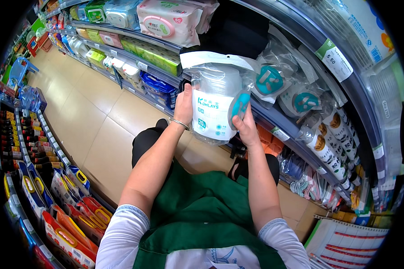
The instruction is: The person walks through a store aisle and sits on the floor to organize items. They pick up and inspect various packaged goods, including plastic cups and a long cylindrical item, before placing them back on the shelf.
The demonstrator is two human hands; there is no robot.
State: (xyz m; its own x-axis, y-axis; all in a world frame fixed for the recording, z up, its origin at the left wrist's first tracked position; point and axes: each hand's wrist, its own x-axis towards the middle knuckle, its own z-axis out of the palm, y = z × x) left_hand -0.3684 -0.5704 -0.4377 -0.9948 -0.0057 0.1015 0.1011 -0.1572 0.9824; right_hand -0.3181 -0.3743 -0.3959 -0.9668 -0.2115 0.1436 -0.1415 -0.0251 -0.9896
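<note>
Between my two hands is a clear plastic pack of stacked disposable containers (212, 111), with a white printed label, a teal patch and a white header strip. My left hand (184, 106) grips its left side, thumb up, a silver bangle on the wrist. On the pack's lower right side, over the teal patch, lies my right hand (245, 127), also gripping. Similar packs with teal patches (269, 80) stand on the shelf just to the right. The fingers behind the pack are hidden.
Wet-wipe packs (170, 22) fill the upper left shelf. A price-tagged shelf edge (279, 132) runs close by my right hand. Wrapped cup sleeves (326, 148) stand farther right. Across the tiled aisle (97, 111) are bottles and bagged goods (67, 232); a blue plastic stool (20, 69) stands far left.
</note>
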